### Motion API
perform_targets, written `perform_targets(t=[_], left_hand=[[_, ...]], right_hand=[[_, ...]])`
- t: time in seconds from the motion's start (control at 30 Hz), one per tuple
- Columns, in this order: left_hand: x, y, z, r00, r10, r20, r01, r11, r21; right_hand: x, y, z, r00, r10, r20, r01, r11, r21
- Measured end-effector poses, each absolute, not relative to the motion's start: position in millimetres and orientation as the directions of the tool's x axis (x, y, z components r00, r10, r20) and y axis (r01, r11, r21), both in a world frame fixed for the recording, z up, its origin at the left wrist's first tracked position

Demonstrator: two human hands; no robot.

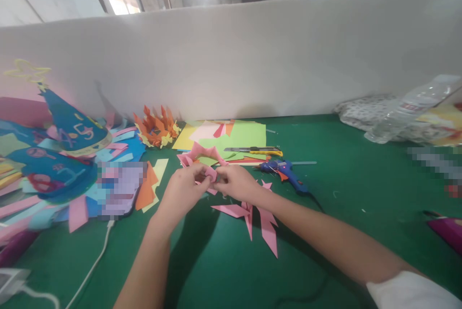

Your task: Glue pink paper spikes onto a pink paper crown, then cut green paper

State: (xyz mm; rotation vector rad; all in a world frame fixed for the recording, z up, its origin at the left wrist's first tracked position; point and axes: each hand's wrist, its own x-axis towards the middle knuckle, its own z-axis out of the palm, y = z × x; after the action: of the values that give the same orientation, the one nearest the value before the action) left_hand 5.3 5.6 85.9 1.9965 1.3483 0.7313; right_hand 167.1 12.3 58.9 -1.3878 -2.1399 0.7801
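1. Both the left hand [186,187] and right hand [240,184] pinch a pink paper crown [198,150], fingertips nearly together, over the tabletop [342,150].
2. Pink cutouts [268,229] lie beneath the right forearm [317,229].
3. Orange crown [168,130] sits near the tabletop's back edge.

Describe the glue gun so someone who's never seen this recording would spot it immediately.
On the green table, find the right hand. To its right lies the glue gun, just nearer than the yellow-handled cutter. Its blue body and orange trigger set it apart.
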Motion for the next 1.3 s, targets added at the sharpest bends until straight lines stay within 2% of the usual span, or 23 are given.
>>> perform_targets(t=[0.17,0.6,0.77,0.97,1.13,1.3], left_hand=[[6,5,87,0.365,0.928,0.072,0.59,-0.291,0.753],[9,4,87,0.454,0.879,0.149,0.666,-0.445,0.599],[8,5,89,0.429,0.885,0.179,0.661,-0.443,0.606],[6,4,91,0.469,0.869,0.156,0.584,-0.438,0.684],[6,3,92,0.515,0.829,0.217,0.553,-0.515,0.655],[8,2,94,0.491,0.85,0.193,0.583,-0.485,0.652]], right_hand=[[167,14,58,-0.371,0.924,0.088,0.667,0.332,-0.667],[168,15,55,-0.398,0.913,0.089,0.685,0.36,-0.633],[168,14,51,-0.414,0.903,0.113,0.677,0.389,-0.624],[167,13,50,-0.365,0.923,0.121,0.694,0.357,-0.625],[168,10,53,-0.364,0.924,0.117,0.7,0.354,-0.621],[168,6,57,-0.345,0.93,0.126,0.724,0.349,-0.595]])
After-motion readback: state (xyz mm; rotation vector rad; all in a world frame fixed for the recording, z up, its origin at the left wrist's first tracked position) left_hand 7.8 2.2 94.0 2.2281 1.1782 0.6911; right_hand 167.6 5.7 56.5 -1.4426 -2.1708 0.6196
